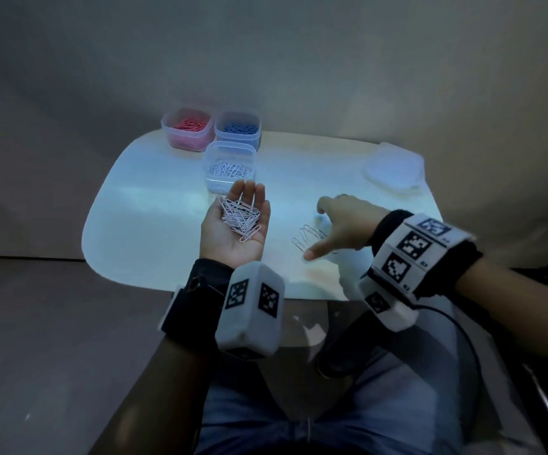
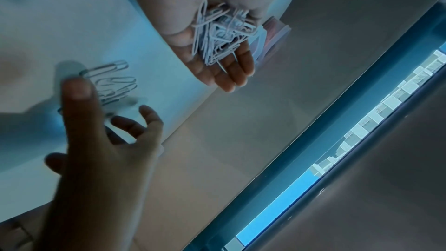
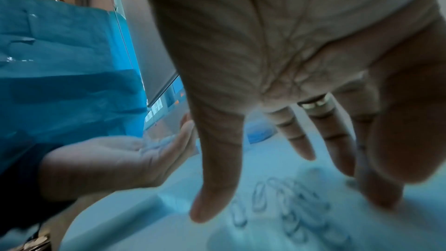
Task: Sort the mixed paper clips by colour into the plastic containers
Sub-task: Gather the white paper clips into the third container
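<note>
White paper clips (image 1: 240, 219) heaped in upturned left hand (image 1: 233, 224), fingers (image 1: 249, 192) relaxed, just before the clear tub of white clips (image 1: 230, 165). Silver clips (image 1: 308, 236) loose on desk (image 1: 154, 208) mid-front, under right hand (image 1: 341, 224); fingers (image 3: 299, 140) spread wide, holding nothing. Red-clip tub (image 1: 188, 128) and blue-clip tub (image 1: 238, 128) at far left edge. Stacked lids (image 1: 392, 167) at far right corner. Wrist bands carry square black-and-white markers; small print unreadable. Left side bare.
</note>
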`<state>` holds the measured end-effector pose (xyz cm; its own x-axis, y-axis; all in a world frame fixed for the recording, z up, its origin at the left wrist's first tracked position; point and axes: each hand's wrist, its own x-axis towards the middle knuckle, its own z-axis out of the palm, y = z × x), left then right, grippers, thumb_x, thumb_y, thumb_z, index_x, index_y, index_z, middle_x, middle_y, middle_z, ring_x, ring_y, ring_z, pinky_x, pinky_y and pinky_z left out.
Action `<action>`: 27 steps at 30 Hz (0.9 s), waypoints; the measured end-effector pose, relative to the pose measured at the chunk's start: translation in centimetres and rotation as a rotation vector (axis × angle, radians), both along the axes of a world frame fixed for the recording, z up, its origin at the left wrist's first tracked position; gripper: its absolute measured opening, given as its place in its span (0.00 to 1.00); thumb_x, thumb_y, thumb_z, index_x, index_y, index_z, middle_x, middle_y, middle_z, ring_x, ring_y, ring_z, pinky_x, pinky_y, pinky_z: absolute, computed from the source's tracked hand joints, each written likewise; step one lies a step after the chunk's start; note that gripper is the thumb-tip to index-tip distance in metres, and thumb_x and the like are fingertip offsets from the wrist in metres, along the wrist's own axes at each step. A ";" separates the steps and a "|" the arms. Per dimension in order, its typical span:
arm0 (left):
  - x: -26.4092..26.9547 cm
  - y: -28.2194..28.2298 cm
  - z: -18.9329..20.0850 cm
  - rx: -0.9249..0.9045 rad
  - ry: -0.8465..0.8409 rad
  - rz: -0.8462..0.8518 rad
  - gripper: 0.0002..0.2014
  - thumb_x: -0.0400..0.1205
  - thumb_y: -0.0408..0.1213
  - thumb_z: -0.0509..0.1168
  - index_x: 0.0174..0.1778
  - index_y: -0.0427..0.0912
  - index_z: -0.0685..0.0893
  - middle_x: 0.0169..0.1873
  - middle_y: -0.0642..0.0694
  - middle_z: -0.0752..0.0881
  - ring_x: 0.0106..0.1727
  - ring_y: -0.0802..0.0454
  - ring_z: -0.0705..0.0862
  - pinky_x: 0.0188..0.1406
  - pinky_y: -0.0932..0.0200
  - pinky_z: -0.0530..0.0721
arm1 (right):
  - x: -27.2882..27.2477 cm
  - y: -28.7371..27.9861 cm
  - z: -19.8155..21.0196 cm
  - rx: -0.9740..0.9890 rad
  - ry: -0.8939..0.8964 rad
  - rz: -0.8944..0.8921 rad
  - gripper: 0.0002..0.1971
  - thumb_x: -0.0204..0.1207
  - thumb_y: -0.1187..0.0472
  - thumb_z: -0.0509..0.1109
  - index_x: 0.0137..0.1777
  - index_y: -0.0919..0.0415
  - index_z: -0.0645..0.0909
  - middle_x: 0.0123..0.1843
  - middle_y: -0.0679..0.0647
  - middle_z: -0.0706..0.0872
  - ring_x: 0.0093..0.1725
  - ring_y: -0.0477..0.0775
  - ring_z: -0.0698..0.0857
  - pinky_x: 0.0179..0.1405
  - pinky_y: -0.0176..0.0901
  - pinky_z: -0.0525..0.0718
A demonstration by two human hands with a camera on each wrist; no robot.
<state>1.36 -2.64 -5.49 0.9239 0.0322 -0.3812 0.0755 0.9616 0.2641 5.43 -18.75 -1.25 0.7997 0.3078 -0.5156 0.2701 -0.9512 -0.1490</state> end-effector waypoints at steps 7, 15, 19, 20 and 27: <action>-0.3 -0.6 0.1 -0.012 0.034 0.010 0.23 0.86 0.40 0.48 0.34 0.38 0.85 0.31 0.44 0.88 0.31 0.50 0.89 0.33 0.58 0.88 | -0.8 1.4 -2.1 0.091 -0.096 -0.139 0.18 0.73 0.48 0.72 0.45 0.64 0.73 0.41 0.54 0.74 0.42 0.57 0.78 0.37 0.43 0.73; -0.4 -0.6 0.0 0.012 0.023 0.008 0.19 0.86 0.40 0.47 0.41 0.39 0.82 0.31 0.45 0.89 0.32 0.51 0.90 0.35 0.60 0.87 | 0.3 2.1 -3.1 0.194 -0.111 -0.223 0.07 0.70 0.64 0.71 0.44 0.67 0.81 0.45 0.59 0.85 0.47 0.60 0.85 0.44 0.48 0.83; -0.5 -0.7 -0.2 0.008 0.028 -0.007 0.21 0.86 0.41 0.46 0.40 0.39 0.82 0.31 0.45 0.89 0.32 0.51 0.90 0.34 0.59 0.88 | 0.6 2.3 -3.2 0.210 -0.110 -0.227 0.10 0.72 0.61 0.70 0.49 0.66 0.81 0.49 0.59 0.86 0.50 0.60 0.85 0.52 0.51 0.86; -0.5 -0.7 -0.2 0.006 0.028 -0.010 0.22 0.86 0.41 0.46 0.39 0.39 0.84 0.31 0.45 0.89 0.32 0.51 0.90 0.34 0.59 0.88 | 0.6 2.3 -3.1 0.211 -0.099 -0.230 0.10 0.71 0.62 0.70 0.49 0.66 0.82 0.48 0.59 0.86 0.50 0.60 0.85 0.52 0.51 0.86; -0.5 -0.8 -0.7 0.022 0.070 0.000 0.22 0.87 0.42 0.44 0.41 0.39 0.82 0.31 0.45 0.89 0.32 0.50 0.90 0.49 0.57 0.79 | 0.7 1.5 -0.1 0.382 0.001 -0.286 0.09 0.72 0.66 0.71 0.32 0.62 0.77 0.32 0.56 0.80 0.33 0.52 0.78 0.29 0.37 0.78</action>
<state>0.86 -3.43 -6.16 0.8952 0.0410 -0.4438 0.0946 0.9556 0.2792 6.14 -17.29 -1.35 0.8794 0.2435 -0.4092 0.0055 -0.8645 -0.5026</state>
